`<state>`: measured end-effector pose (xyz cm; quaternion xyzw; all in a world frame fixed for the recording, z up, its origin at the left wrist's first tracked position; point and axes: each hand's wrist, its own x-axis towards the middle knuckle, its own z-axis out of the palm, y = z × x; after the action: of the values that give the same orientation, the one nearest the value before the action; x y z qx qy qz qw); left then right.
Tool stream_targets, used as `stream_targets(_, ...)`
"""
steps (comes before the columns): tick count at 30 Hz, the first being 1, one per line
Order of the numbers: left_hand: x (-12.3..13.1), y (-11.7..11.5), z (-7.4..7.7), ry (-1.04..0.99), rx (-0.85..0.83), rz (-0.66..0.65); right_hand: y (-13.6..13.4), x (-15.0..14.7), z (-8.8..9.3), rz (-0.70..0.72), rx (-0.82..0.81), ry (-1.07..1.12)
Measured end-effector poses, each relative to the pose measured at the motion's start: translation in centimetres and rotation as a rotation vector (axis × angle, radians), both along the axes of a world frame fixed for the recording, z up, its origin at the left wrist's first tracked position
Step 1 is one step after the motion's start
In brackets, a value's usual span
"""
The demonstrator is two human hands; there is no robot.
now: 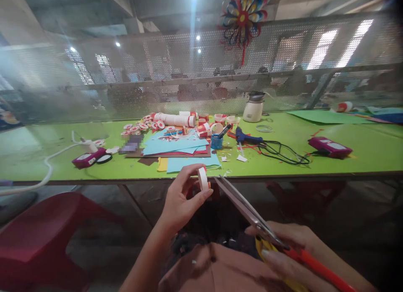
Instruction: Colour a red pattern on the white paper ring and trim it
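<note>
Between the thumb and fingers of my left hand (181, 199) is a small white paper ring (203, 179), held upright just off the table's front edge. My right hand (292, 245) is wrapped round a pair of scissors (248, 212) with red and yellow handles. The long metal blades point up and left, close to the ring but apart from it, and look slightly parted. Behind the hands, light blue paper sheets (176, 145) lie stacked on the green table (277, 168). Cut red-and-white cup pieces (204, 130) are grouped behind the sheets.
A blue glue gun (248, 136) with a black cord lies right of a blue pen holder (217, 141). A beige jug (253, 107) stands at the back. Purple boxes (330, 147) sit at both sides. A red stool (56, 224) is at lower left.
</note>
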<state>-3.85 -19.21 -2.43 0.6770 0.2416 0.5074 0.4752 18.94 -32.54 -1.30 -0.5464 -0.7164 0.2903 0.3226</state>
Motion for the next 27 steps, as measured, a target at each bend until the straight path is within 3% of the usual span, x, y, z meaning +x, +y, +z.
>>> stream_targets(5,-0.5,0.1,0.1,-0.041,-0.185,-0.175,1.2,0.5,-1.0,-0.016,0.255,-0.164)
stream_targets(12,-0.9,-0.5,0.9,-0.253,-0.451,-0.447,1.0,2.2,-1.6,-0.115,0.530,-0.442)
stream_targets(17,-0.7,-0.9,1.3,-0.300,-0.596,-0.573,1.7,4.2,-0.1,-0.044,0.621,-0.630)
stream_targets(22,-0.3,-1.4,1.9,-0.328,-0.695,-0.689,2.6,5.8,2.3,-0.059,0.613,-0.806)
stream_targets(27,-0.2,-2.2,2.4,-0.338,-0.780,-0.664,2.9,6.2,3.4,-0.043,0.603,-0.853)
